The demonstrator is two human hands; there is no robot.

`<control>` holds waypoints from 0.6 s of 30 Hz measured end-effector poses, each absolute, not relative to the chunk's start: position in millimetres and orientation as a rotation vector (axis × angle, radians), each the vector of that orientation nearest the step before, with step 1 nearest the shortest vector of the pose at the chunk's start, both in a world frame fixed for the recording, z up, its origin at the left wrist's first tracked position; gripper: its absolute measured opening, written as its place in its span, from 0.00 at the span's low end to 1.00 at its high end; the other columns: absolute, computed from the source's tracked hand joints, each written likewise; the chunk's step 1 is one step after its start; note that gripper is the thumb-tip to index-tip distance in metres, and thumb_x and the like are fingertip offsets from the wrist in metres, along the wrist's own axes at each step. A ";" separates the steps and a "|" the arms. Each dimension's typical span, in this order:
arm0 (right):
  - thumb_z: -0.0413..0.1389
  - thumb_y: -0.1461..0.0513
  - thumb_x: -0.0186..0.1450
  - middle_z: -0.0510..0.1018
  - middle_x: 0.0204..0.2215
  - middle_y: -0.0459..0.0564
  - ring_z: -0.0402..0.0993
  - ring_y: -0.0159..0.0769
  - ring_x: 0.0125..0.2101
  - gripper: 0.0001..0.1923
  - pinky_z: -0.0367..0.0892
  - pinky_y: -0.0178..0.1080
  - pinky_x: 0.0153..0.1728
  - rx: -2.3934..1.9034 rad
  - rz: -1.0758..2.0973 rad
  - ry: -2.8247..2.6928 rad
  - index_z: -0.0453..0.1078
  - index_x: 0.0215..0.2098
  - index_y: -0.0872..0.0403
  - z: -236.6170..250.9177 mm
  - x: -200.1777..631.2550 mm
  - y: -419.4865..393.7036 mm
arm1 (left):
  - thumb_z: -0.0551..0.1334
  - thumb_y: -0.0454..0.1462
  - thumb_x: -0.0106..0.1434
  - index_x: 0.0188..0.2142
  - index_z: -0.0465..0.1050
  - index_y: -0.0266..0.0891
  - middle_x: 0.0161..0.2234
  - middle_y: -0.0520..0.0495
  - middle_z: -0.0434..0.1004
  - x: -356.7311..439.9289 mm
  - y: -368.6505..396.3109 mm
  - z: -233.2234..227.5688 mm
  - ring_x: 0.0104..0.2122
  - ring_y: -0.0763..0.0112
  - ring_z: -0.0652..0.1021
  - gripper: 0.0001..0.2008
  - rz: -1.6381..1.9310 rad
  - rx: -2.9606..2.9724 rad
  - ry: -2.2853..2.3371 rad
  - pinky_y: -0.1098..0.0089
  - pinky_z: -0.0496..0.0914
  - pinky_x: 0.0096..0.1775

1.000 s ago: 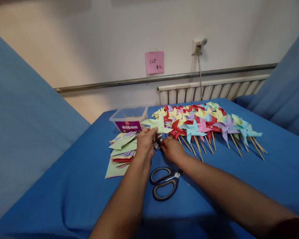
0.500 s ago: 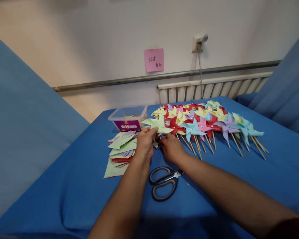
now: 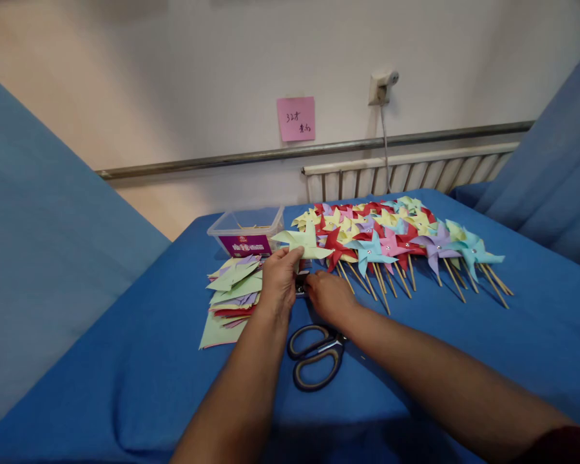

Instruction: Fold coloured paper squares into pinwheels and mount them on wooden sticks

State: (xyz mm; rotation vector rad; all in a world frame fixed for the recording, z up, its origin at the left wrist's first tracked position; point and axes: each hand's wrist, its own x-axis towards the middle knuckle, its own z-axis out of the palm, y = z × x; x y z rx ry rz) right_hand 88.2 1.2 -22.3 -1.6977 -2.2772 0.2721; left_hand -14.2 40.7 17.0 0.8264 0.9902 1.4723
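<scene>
A pale green paper pinwheel (image 3: 307, 241), with no stick visible on it, is pinched between the thumb and fingers of my left hand (image 3: 279, 277). Beside that hand lies a small dark-and-light container (image 3: 300, 283), partly covered, its contents too small to make out. The curled fingers of my right hand (image 3: 329, 296) reach its right edge; their tips are hidden. Below my hands rest dark-handled scissors (image 3: 318, 357), blades under my right wrist. Left of my left hand sits a pile of coloured paper pieces (image 3: 234, 296).
A clear plastic box (image 3: 245, 232) with a purple label and thin sticks inside stands behind the paper pile. Many finished pinwheels on sticks (image 3: 389, 245) cover the back right of the blue-clothed table (image 3: 174, 361). Behind are a wall rail (image 3: 251, 156) and a radiator (image 3: 410, 171).
My right hand has shifted slightly left and down, its fingers now curled at the small container. My left hand still holds the pinwheel. The view has moved slightly.
</scene>
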 end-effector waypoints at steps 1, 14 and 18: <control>0.42 0.62 0.72 0.78 0.42 0.57 0.77 0.44 0.40 0.18 0.68 0.41 0.38 -1.704 0.253 -2.278 0.74 0.47 0.54 -20.6 87.1 0.7 | 0.74 0.36 0.39 0.22 0.74 0.34 0.19 0.53 0.74 -14.3 40.7 17.0 0.18 0.77 0.70 0.12 1.473 0.831 0.990 0.74 0.63 0.24; 0.47 0.66 0.68 0.76 0.45 0.59 0.77 0.45 0.43 0.17 0.70 0.41 0.41 -1.733 0.233 -2.242 0.77 0.47 0.53 -7.0 77.1 9.2 | 0.74 0.34 0.38 0.21 0.74 0.34 0.19 0.52 0.74 -15.0 41.4 18.6 0.19 0.76 0.72 0.11 1.482 0.813 0.943 0.73 0.66 0.26; 0.48 0.66 0.68 0.75 0.46 0.59 0.75 0.45 0.45 0.16 0.69 0.40 0.43 -1.687 0.208 -2.246 0.77 0.46 0.54 -10.5 78.8 8.4 | 0.74 0.34 0.38 0.22 0.75 0.34 0.19 0.51 0.75 -15.5 42.2 19.2 0.19 0.75 0.73 0.12 1.477 0.794 0.941 0.72 0.68 0.27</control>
